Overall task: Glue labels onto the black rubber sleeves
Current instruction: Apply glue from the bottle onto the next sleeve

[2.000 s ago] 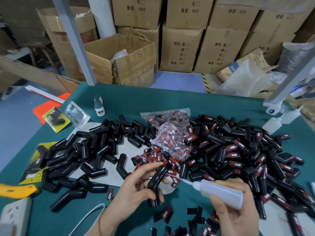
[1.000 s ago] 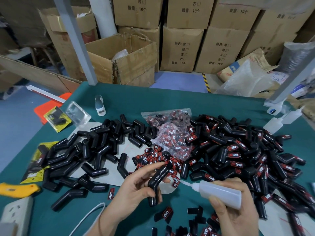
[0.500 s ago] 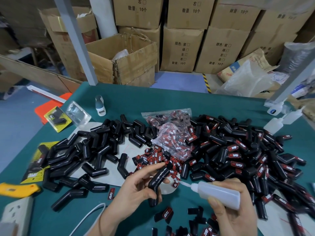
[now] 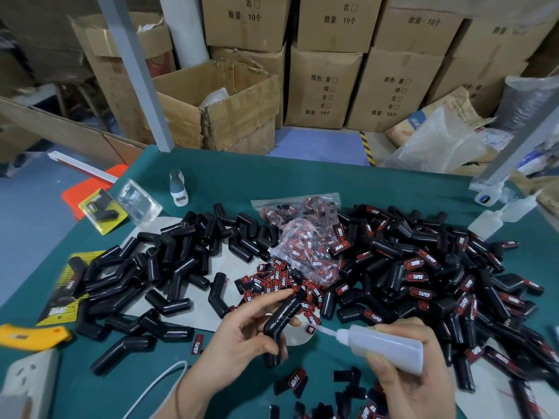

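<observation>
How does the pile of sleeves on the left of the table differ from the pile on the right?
The left pile is plain black with no labels; the right pile carries red-and-black labels. The left pile lies partly on a pale sheet; the right pile is bigger and heaped more densely, mostly on the green table. Both hold the same bent black rubber sleeves.

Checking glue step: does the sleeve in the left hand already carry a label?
No, the sleeve gripped by the left hand shows plain black rubber, no label visible.
</observation>
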`<state>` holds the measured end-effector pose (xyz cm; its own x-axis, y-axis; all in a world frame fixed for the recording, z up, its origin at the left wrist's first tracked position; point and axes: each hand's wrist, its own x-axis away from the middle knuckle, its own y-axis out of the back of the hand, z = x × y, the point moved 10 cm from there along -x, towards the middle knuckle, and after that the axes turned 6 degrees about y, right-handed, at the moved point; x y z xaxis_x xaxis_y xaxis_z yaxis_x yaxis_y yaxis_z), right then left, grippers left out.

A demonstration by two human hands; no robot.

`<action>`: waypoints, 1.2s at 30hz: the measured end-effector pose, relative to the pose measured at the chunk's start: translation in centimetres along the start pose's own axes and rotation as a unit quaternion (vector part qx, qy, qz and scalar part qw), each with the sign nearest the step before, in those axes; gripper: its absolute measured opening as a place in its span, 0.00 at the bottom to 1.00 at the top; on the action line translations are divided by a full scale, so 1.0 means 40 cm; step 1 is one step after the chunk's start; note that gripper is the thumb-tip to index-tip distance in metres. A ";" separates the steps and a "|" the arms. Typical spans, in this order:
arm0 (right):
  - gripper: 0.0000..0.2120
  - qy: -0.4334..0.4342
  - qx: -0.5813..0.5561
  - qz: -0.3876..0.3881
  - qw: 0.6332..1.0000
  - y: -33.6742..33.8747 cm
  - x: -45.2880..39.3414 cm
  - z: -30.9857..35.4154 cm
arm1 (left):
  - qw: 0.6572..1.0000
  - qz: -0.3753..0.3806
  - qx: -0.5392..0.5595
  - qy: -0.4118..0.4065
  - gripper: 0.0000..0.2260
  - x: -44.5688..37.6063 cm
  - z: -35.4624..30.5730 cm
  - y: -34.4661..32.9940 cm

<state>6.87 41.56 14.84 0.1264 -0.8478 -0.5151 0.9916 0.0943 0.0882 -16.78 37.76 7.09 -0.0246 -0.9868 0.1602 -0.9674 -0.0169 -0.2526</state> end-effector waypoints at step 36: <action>0.13 0.000 -0.006 0.003 1.000 -0.005 -0.002 0.017 | 1.000 0.000 0.018 -0.015 0.33 0.003 -0.003 0.001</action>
<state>6.63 41.24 15.45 0.1329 -0.8466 -0.5153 0.9910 0.1060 0.0815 -16.83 37.68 7.21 -0.0154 -0.9912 0.1312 -0.9577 -0.0231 -0.2869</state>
